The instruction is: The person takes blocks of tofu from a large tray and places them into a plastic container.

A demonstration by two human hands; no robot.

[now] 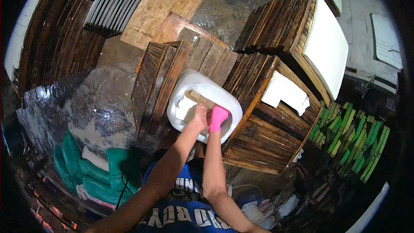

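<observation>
Both hands reach into a white plastic tub (233, 103) standing in front of me between wooden stacks. My left hand (201, 116) is bare, its fingers curled beside light-brown flat pieces (195, 96). Whether it grips one is hidden. My right hand (218, 118) is beside it, wearing what looks like a bright pink glove. Its fingertips point down into the tub, and I cannot tell what they hold. A white piece (184, 108) lies in the tub's left part, partly under the brown pieces.
Stacked wooden trays (155, 81) flank the tub, with more trays (258, 129) on the right carrying a white slab piece (284, 91). Large white slabs (326, 45) top further stacks. Green sacks (97, 171) lie lower left, green-painted slats (352, 139) lower right. The floor (97, 103) looks wet.
</observation>
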